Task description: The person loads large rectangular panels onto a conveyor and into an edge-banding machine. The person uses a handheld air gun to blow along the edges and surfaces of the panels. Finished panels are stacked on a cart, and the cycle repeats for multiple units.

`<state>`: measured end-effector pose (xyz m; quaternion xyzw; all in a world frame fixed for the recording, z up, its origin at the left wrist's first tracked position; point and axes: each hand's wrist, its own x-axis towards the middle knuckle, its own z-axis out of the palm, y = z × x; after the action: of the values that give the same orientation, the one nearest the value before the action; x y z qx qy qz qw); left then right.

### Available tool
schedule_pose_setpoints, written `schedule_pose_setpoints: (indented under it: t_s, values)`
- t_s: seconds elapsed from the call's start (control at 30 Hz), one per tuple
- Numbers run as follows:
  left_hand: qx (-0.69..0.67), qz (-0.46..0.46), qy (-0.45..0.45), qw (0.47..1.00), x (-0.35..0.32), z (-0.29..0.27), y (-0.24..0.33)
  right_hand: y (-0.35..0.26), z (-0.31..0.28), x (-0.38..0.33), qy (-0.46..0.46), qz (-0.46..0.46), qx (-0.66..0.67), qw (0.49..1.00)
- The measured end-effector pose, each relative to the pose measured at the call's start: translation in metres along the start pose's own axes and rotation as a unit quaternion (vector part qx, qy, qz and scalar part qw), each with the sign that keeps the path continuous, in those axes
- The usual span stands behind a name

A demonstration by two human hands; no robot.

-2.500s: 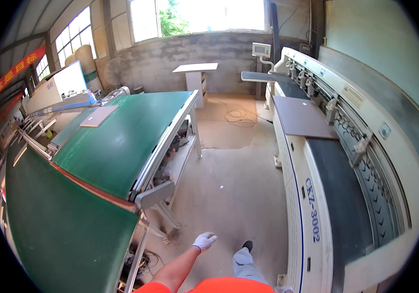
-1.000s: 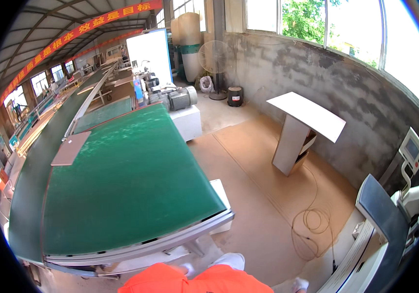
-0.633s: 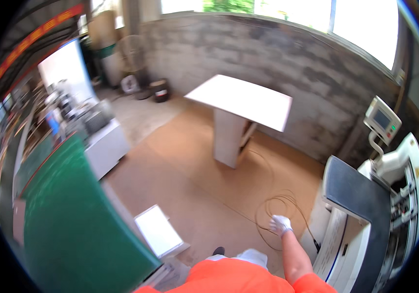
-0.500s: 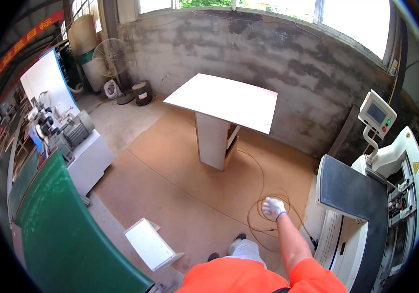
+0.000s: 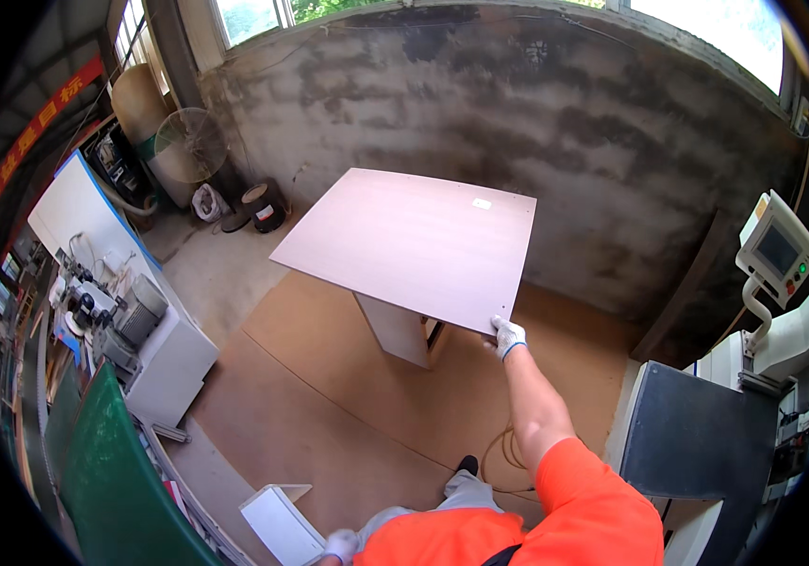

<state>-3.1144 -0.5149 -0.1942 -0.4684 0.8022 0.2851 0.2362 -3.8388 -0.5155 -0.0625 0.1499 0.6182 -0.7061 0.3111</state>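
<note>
My right hand, in a white glove, grips the near right corner of a large pale panel, thumb on top and fingers at the edge. The panel lies flat on an upright white cabinet-like stand with an open side facing right. A small white label is on the panel near its far right corner. Low by my body at the bottom edge is my gloved left hand, beside a small white stool-like piece; its fingers are too small and blurred to read.
Brown sheeting covers the floor, with a coiled hose near my feet. On the right stands a machine with a dark table and a control screen. A green curved panel and a motor machine stand left.
My right hand has moved up and forward from above the hose to the panel's corner and taken hold of it. My left hand has come into view. I am closer to the panel.
</note>
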Motion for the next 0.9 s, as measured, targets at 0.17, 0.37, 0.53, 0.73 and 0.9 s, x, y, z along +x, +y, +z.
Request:
schedule_pose_setpoints:
  t_s: [0.17, 0.37, 0.53, 0.73, 0.9]
  values:
    - [-0.133, 0.042, 0.183, 0.973, 0.055, -0.169, 0.049, 0.042, 0.000, -0.054, -0.061, -0.031, -0.040, 0.997]
    - [-0.083, 0.103, 0.372, 0.919, 0.167, -0.377, 0.153, 0.109, -0.086, -0.199, -0.095, 0.020, 0.027, 0.995]
    - [0.104, 0.045, 0.410, 0.905, 0.274, -0.465, 0.192, 0.130, -0.225, -0.304, 0.070, 0.009, 0.034, 0.997]
    - [-0.197, 0.147, 0.095, 0.965, 0.316, -0.432, 0.268, 0.204, -0.364, -0.427, 0.190, -0.002, 0.111, 0.976]
    - [-0.247, 0.226, 0.076, 0.939, 0.305, -0.356, 0.297, 0.248, -0.430, -0.493, 0.301, 0.047, 0.125, 0.944]
